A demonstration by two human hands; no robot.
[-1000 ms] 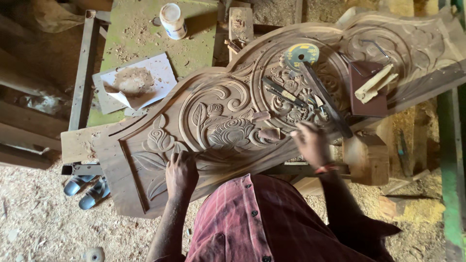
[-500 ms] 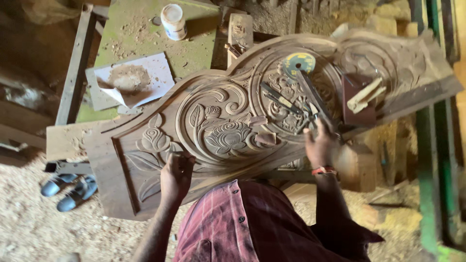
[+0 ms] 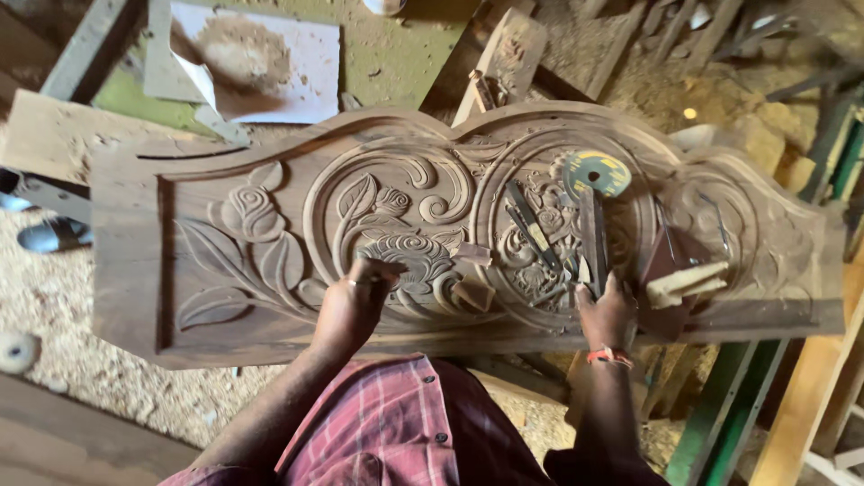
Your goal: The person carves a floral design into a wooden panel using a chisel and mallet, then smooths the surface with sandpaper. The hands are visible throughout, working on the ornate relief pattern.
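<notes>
One large carved brown wooden panel (image 3: 270, 297) fills the workbench. Near its right end lie one round yellow-green abrasive disc (image 3: 597, 173), roughly three slim metal chisels (image 3: 531, 229) and one dark red-brown wooden block (image 3: 664, 261). Beyond its upper edge sits one white sheet of paper (image 3: 297, 81) heaped with sawdust. Two bare hands, the left hand (image 3: 353, 306) and the right hand (image 3: 607, 313), rest at its lower edge.

A woodcarving workshop.
A large carved panel (image 3: 270, 234) with roses and scrolls lay across a rough bench (image 3: 387, 63), chisels (image 3: 531, 225) and a sanding disc (image 3: 597, 173) scattered on it. Sawdust (image 3: 81, 306) covered the floor, offcuts (image 3: 504, 54) and planks (image 3: 801, 405) lay around, and sandpaper (image 3: 261, 63) sat on the bench.
</notes>
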